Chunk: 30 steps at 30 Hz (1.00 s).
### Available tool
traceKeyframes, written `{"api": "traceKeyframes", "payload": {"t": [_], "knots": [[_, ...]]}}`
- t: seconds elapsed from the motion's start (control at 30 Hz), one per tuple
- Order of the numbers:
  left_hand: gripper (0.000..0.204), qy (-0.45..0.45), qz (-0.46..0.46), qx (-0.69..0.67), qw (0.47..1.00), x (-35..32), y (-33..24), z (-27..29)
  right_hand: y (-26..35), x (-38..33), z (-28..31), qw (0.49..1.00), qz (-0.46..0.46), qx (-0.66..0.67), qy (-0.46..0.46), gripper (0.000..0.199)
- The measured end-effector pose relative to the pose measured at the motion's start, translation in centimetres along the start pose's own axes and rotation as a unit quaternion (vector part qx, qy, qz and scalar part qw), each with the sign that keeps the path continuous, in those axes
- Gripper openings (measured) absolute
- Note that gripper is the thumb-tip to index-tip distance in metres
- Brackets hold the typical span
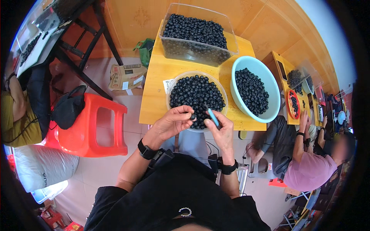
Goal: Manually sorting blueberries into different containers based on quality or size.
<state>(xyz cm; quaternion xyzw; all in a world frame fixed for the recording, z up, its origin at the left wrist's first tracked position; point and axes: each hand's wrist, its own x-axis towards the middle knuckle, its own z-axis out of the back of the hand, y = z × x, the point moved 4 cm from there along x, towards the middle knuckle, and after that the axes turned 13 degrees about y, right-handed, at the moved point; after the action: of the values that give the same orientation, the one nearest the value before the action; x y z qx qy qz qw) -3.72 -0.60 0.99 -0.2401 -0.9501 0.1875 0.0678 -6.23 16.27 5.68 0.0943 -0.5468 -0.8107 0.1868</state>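
Between the thumb and fingertips of my left hand is one small round black bead. My right hand is closed around a thin tool with a light-blue handle. The tool's slim dark tip points up and left, a short way from the bead; its exact kind is too small to tell. Both hands are over the near edge of a round clear plastic tub filled with similar black beads. I wear dark bands on both wrists.
On the yellow table, a clear rectangular bin of beads stands behind the tub, and a light-blue basin of beads stands right. A red stool is at left. A person in a pink shirt works at another table on the right.
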Motion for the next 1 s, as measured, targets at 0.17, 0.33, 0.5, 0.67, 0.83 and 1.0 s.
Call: {"api": "traceKeyframes", "payload": {"t": [0.17, 0.33, 0.5, 0.67, 0.83, 1.0], "knots": [[0.016, -0.005, 0.016, 0.033, 0.999, 0.3, 0.4, 0.3, 2.0, 0.0, -2.1, 0.992, 0.015, 0.105, 0.075, 0.027], [0.016, -0.017, 0.03, 0.104, 0.994, -0.2, 0.4, -0.2, 0.2, 0.0, -3.4, 0.974, 0.016, 0.21, 0.086, 0.016], [0.016, 0.009, 0.056, 0.082, 0.995, -0.3, 0.5, -0.2, 0.4, -0.3, -3.2, 0.96, -0.025, 0.26, 0.101, 0.006], [0.015, 0.03, 0.07, 0.076, 0.994, -0.1, 0.8, -0.2, 0.8, -0.6, -3.2, 0.95, -0.019, 0.297, 0.092, 0.007], [0.018, -0.018, 0.066, 0.13, 0.989, -0.1, 0.7, -0.7, 0.0, -0.6, -1.8, 0.976, -0.014, 0.195, 0.091, 0.014], [0.022, -0.109, 0.023, 0.268, 0.957, -0.5, -0.8, 0.0, -1.6, 0.2, 6.5, 0.992, -0.059, 0.053, -0.095, 0.016]]}}
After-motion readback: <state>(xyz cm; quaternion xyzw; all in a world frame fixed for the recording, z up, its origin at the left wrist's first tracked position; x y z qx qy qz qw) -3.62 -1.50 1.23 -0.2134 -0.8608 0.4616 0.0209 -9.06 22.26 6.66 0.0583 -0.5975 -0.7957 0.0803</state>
